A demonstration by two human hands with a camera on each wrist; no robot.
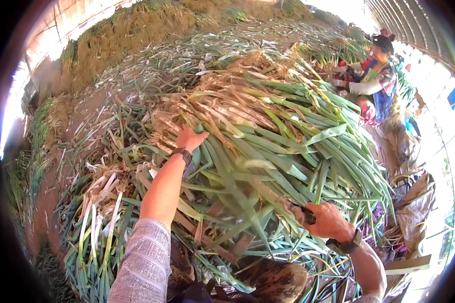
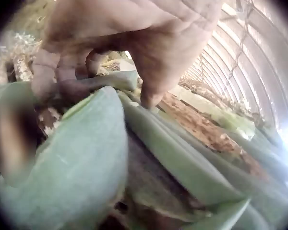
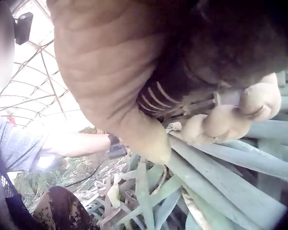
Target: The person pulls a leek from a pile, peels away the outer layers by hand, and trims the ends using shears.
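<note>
My left hand point(image 1: 189, 139) reaches down onto the heaped leeks point(image 1: 288, 146), close to their pale root ends. In the left wrist view its thumb point(image 2: 152, 91) touches a green leek leaf point(image 2: 158, 139), wide apart from the bent fingers point(image 2: 45, 72), with leaves passing between. Lower right, my right hand point(image 1: 331, 222) grips a black handle point(image 1: 308, 216) over the green leaf ends. In the right wrist view the handle point(image 3: 158, 98) shows pale grooves, and fingers point(image 3: 221, 127) wrap round it. The tool's far end is unclear.
A smaller bunch of leeks point(image 1: 98, 227) lies at the lower left. Loose trimmings point(image 1: 151, 65) cover the ground beyond the heap. Another person point(image 1: 374, 81) sits at the far right beside the heap. My knee point(image 1: 275, 280) in patterned trousers is at the bottom.
</note>
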